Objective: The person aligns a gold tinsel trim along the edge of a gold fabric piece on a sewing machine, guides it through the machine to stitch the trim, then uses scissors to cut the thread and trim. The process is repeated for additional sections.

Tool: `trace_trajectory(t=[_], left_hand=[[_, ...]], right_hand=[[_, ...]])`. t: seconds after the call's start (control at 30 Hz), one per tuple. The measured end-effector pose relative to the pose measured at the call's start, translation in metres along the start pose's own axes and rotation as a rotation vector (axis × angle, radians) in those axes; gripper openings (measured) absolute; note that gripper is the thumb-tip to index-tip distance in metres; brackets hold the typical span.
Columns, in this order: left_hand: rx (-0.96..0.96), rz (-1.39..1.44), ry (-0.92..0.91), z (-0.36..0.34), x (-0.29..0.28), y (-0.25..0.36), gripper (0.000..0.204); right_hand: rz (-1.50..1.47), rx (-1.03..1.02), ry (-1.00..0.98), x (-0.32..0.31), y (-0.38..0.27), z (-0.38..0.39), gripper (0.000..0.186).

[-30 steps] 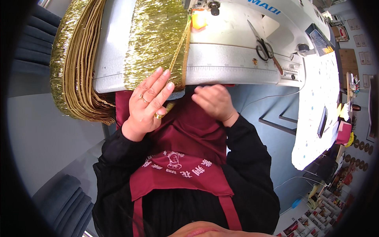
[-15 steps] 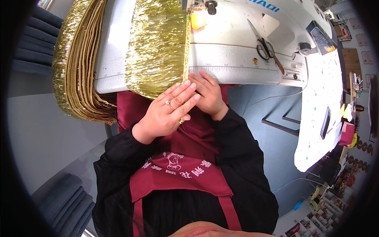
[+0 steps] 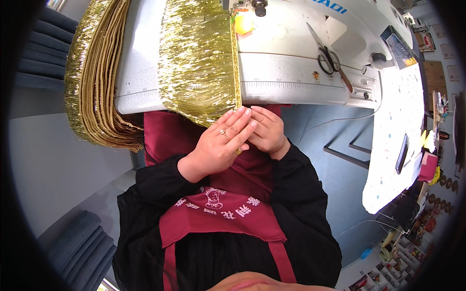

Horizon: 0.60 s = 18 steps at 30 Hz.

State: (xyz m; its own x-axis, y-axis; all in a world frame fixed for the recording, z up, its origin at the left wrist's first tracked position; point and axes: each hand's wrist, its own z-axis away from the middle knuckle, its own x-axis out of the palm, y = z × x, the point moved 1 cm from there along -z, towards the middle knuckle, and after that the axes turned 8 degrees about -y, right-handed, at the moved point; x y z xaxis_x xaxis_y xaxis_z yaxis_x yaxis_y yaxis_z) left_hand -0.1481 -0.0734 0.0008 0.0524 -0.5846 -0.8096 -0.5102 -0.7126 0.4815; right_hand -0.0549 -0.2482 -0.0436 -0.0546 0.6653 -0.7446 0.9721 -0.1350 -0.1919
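A gold tinsel fringe (image 3: 194, 63) lies over the sewing machine bed and droops past its front edge. Its narrow gold edge band (image 3: 236, 77) runs from under the machine head (image 3: 242, 5) toward me. At the band's near end, my left hand (image 3: 218, 143), with rings on it, has its fingers pressed together over the fringe. My right hand (image 3: 268, 132) meets it from the right, fingers closed around the same end. The fingertips overlap, so the exact grip underneath is hidden.
A thick folded stack of gold fringe (image 3: 102, 77) hangs over the bed's left side. Black-handled scissors (image 3: 327, 59) lie on the right of the bed, beside a brown-handled tool (image 3: 345, 80). An orange-yellow piece (image 3: 244, 24) sits near the machine head.
Both hands have shifted toward me and slightly right, and the band's near end has shifted with them. The fingers of my right hand have drawn closer together.
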Motion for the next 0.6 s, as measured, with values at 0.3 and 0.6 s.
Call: trace_trajectory(t=[0.3,0.6], left_hand=[[-0.013,-0.027,-0.013,0.004,0.0,0.001,0.061],[-0.023,-0.078,-0.016,0.002,-0.002,0.002,0.062]], right_hand=[[-0.034,0.029,0.014,-0.002,0.001,-0.007,0.024],[-0.034,0.02,0.02,-0.003,0.005,-0.014,0.021]])
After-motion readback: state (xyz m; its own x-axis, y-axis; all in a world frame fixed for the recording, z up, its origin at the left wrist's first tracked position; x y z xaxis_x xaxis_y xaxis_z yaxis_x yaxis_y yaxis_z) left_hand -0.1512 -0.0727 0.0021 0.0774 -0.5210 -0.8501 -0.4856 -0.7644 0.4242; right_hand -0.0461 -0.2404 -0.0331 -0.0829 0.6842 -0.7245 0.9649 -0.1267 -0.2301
